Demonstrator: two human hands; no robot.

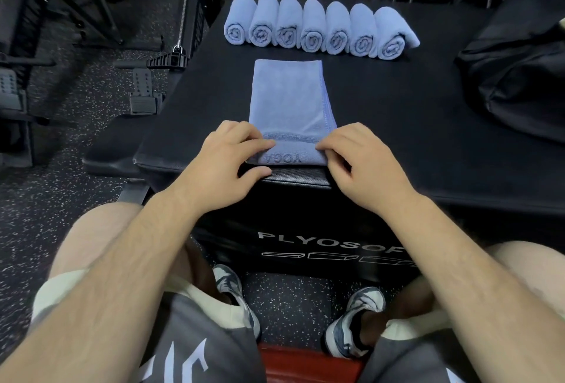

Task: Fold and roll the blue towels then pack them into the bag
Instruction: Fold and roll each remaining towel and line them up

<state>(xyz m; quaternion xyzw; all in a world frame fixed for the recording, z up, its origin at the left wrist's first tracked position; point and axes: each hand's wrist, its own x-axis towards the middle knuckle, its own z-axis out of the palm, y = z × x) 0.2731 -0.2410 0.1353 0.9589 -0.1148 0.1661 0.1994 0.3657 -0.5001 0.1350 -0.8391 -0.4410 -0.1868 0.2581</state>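
A blue towel, folded into a long strip, lies on the black padded box and runs away from me. Its near end is turned over into a short first roll that shows the word YOGA. My left hand pinches the left side of that rolled end, fingers on top and thumb at the box edge. My right hand pinches the right side the same way. Behind the strip, several rolled blue towels stand in a row side by side. The black bag lies at the right on the box.
The box front reads PLYOSOFT and stands between my knees. Gym machines, a cable and a weight stack fill the floor to the left. Weight plates hang on racks at the back. Speckled rubber flooring lies below.
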